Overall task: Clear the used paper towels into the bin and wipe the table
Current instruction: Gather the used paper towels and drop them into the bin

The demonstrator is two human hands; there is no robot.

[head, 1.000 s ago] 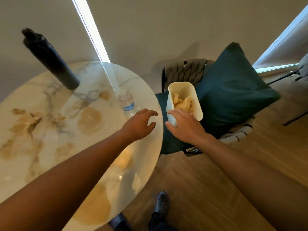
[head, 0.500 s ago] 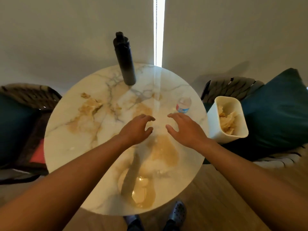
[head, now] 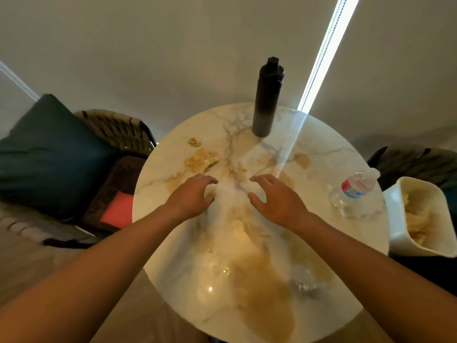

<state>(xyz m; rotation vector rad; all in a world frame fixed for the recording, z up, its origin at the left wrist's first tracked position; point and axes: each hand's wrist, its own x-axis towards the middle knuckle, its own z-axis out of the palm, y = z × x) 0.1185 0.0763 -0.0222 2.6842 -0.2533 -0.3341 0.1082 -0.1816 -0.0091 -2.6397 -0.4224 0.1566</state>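
Observation:
A crumpled brownish paper towel (head: 201,159) lies on the far left part of the round marble table (head: 309,305), with a smaller scrap (head: 194,142) just beyond it. The white bin (head: 398,233) stands off the table's right edge on a chair and holds several used towels (head: 418,219). My left hand (head: 191,198) hovers over the table's middle, just in front of the crumpled towel, fingers loosely curled and holding nothing. My right hand (head: 279,199) hovers beside it, also empty with relaxed fingers.
A tall black bottle (head: 268,97) stands at the table's far edge. A small clear water bottle (head: 356,188) lies on the right side near the bin. A chair with a dark green cushion (head: 47,154) is at the left.
The view has swung left, so the bin now sits at the far right edge. My right hand left the bin a second ago; both hands now hover over the table's middle.

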